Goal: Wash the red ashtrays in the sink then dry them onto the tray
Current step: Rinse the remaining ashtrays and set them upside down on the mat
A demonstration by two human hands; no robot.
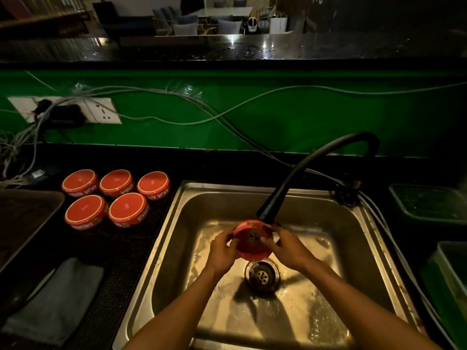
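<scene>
Over the steel sink (177, 223) I hold one red ashtray (252, 246), tilted with its hollow toward me, right under the black tap spout (267, 213). My left hand (222, 251) grips its left rim and my right hand (285, 248) grips its right rim, a thumb inside the hollow. Several more red ashtrays (113, 198) stand upside down on the black counter to the left of the sink. A dark tray (25, 218) lies at the far left edge.
A grey cloth (58, 299) lies on the counter at lower left. The drain (262, 275) sits below the held ashtray. Green plastic tubs (429, 205) stand right of the sink. Loose cables (227, 114) and a wall socket (101, 111) run along the green wall behind.
</scene>
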